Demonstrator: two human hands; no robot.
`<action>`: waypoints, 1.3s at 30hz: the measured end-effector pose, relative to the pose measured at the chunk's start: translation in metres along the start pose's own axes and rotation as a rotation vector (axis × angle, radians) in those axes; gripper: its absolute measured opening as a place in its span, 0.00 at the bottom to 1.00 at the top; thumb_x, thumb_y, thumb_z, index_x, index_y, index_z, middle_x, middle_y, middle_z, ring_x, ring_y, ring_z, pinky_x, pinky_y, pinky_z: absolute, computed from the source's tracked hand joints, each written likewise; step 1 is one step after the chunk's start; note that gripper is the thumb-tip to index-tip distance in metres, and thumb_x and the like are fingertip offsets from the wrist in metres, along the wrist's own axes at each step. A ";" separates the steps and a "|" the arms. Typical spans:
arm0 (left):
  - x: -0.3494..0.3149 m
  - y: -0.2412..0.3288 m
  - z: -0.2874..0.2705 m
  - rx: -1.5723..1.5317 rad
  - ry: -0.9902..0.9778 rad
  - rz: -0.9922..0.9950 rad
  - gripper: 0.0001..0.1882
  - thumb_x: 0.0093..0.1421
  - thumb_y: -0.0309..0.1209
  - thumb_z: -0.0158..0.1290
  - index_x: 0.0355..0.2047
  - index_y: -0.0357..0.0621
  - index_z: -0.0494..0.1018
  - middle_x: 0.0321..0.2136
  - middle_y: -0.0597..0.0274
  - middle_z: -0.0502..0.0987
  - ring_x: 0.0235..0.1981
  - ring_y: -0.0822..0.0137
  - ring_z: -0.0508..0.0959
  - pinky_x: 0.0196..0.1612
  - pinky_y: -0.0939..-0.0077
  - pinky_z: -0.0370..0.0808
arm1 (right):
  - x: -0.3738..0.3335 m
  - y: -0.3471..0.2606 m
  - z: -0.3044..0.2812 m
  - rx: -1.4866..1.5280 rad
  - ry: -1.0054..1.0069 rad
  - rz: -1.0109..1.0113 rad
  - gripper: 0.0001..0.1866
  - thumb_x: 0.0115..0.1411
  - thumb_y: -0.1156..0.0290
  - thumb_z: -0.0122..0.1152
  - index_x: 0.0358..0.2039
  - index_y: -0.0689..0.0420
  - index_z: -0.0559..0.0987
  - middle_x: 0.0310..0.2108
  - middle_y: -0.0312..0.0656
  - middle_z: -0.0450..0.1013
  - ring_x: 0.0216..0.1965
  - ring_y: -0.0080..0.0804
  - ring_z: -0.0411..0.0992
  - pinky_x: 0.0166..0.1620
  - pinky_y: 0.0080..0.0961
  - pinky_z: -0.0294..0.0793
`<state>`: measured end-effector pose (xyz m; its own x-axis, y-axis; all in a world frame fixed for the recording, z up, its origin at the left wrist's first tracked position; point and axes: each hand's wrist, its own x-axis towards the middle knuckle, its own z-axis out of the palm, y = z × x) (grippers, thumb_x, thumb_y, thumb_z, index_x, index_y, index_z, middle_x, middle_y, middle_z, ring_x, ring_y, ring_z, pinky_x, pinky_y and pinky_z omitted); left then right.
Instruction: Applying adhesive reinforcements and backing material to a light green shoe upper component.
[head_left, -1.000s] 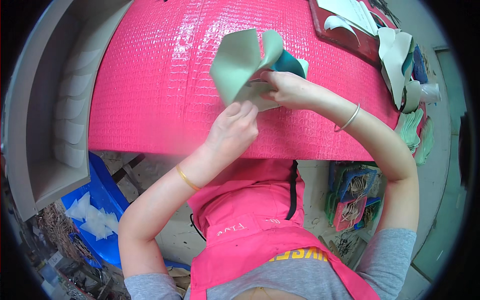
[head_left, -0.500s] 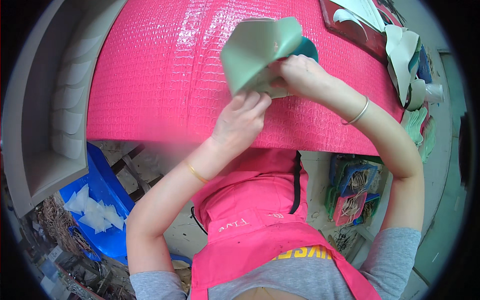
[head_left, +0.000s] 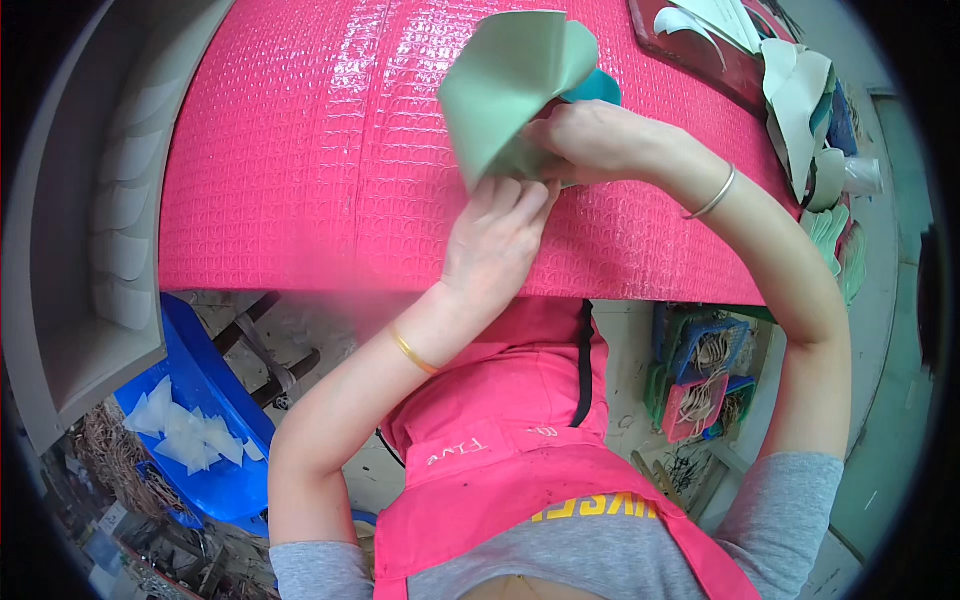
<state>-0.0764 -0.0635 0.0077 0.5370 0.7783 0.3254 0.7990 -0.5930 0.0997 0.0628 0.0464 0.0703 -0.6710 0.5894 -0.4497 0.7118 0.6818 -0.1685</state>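
A pale green sheet piece (head_left: 505,85), bent into a curved shape, stands over the pink table cover. At its lower edge the fingers of my left hand (head_left: 497,225) are closed, pinching the sheet. My right hand (head_left: 585,140) is closed on its right side, the fingertips tucked inside the fold and partly hidden. Behind the right hand shows a teal part (head_left: 597,88); whether it belongs to the same piece I cannot tell.
The pink textured cover (head_left: 270,170) spreads over the table. Left stands a grey trough (head_left: 80,370) with pale cut pieces, above a blue bin (head_left: 225,440) holding whitish scraps. Pale green pieces (head_left: 800,100) hang at the right edge. Small coloured baskets (head_left: 700,400) sit below.
The hands stay on the green sheet, which has tipped up and away slightly. My left hand has shifted a little right and down. The whole view has drifted slightly.
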 end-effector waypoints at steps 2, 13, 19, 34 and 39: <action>0.007 0.001 0.002 0.048 0.062 0.054 0.19 0.43 0.26 0.45 0.38 0.31 0.69 0.35 0.59 0.66 0.38 0.65 0.66 0.48 0.74 0.62 | -0.002 0.028 0.003 0.028 -0.001 -0.184 0.12 0.46 0.65 0.58 0.28 0.61 0.75 0.25 0.49 0.72 0.29 0.44 0.71 0.34 0.33 0.70; 0.004 0.006 0.006 -0.309 0.093 -0.035 0.20 0.47 0.29 0.51 0.40 0.31 0.67 0.38 0.57 0.67 0.40 0.64 0.67 0.42 0.73 0.66 | -0.013 0.036 0.011 0.393 -0.057 0.012 0.24 0.47 0.67 0.59 0.47 0.58 0.70 0.41 0.49 0.70 0.43 0.40 0.68 0.45 0.28 0.68; 0.009 0.007 0.005 -0.251 0.001 -0.084 0.22 0.48 0.32 0.53 0.44 0.36 0.66 0.40 0.59 0.67 0.39 0.64 0.67 0.41 0.72 0.67 | -0.016 0.025 0.007 0.317 0.084 0.009 0.19 0.49 0.69 0.56 0.43 0.59 0.70 0.36 0.50 0.71 0.39 0.43 0.70 0.42 0.32 0.69; 0.027 0.029 0.021 -0.191 0.072 -0.114 0.24 0.46 0.34 0.53 0.45 0.38 0.66 0.35 0.61 0.67 0.37 0.63 0.66 0.43 0.73 0.66 | -0.019 0.049 0.028 -0.038 0.422 -0.192 0.06 0.38 0.73 0.57 0.18 0.61 0.75 0.18 0.48 0.72 0.23 0.41 0.73 0.28 0.32 0.73; 0.041 0.040 0.026 -0.024 0.128 -0.037 0.24 0.47 0.35 0.52 0.45 0.39 0.67 0.36 0.62 0.67 0.37 0.65 0.67 0.39 0.73 0.68 | -0.021 0.054 0.024 -0.275 0.316 -0.291 0.05 0.40 0.72 0.57 0.16 0.61 0.75 0.17 0.48 0.70 0.21 0.41 0.72 0.26 0.31 0.72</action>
<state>-0.0149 -0.0501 0.0005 0.4676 0.7678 0.4380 0.8100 -0.5705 0.1353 0.1200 0.0609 0.0498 -0.8934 0.4319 -0.1240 0.4343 0.9007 0.0086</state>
